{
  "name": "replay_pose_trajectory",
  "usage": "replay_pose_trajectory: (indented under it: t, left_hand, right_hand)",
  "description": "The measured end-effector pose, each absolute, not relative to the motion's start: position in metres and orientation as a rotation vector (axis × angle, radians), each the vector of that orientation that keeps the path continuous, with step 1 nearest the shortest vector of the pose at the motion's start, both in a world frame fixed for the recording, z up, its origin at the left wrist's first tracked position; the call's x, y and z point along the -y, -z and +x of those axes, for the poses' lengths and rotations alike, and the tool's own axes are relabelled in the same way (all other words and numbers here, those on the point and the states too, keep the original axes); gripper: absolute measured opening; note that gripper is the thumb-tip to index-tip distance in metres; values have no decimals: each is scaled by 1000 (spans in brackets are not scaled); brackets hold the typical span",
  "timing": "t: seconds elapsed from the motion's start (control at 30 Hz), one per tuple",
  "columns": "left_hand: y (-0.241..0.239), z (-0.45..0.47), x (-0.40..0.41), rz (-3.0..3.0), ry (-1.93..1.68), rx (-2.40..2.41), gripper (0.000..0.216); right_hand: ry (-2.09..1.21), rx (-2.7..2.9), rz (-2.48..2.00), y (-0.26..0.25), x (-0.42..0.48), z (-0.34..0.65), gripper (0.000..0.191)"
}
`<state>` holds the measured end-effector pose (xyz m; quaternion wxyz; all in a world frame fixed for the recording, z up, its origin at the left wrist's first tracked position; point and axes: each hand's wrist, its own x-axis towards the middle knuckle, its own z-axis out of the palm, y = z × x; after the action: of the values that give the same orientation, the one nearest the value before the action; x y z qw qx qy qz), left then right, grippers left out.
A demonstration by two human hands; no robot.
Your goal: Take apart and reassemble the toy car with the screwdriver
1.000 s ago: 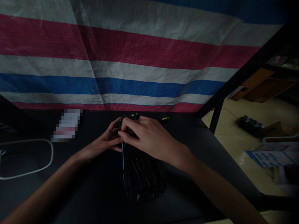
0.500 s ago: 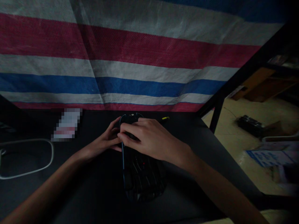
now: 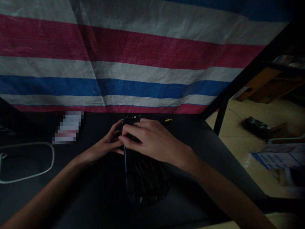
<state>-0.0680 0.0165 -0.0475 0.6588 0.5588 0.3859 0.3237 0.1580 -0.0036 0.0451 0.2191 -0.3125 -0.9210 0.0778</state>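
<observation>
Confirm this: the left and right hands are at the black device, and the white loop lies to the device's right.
One error: the white loop lies to the device's left, as the head view shows. The left hand and right hand are at it.

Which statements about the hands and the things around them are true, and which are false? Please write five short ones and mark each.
1. The right hand is over the far part of the black car-like object. True.
2. The left hand is at the right side of this object. False: the left hand is at its left side.
3. The striped sheet hangs behind the table. True.
4. The yellow item lies on the left part of the table. False: the yellow item lies to the right, just beyond the right hand.
5. The white cable curves at the left of the view. True.
</observation>
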Motion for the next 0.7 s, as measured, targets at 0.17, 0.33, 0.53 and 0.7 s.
replay_pose_trajectory:
  t: [0.17, 0.33, 0.53, 0.7]
  left_hand:
    - [49, -67, -17, 1266, -720, -886, 93]
    - [52, -69, -20, 1284, -732, -870, 94]
    - [50, -68, -18, 1254, -717, -877, 94]
    - [51, -67, -18, 1269, -748, -850, 92]
  right_hand:
    - [-315, 2552, -760, -49, 2, 162, 7]
    - [-272, 2559, -719, -51, 4, 161, 12]
    - [-168, 2603, -755, -46, 2, 162, 13]
    - [-309, 2548, -674, -48, 2, 161, 11]
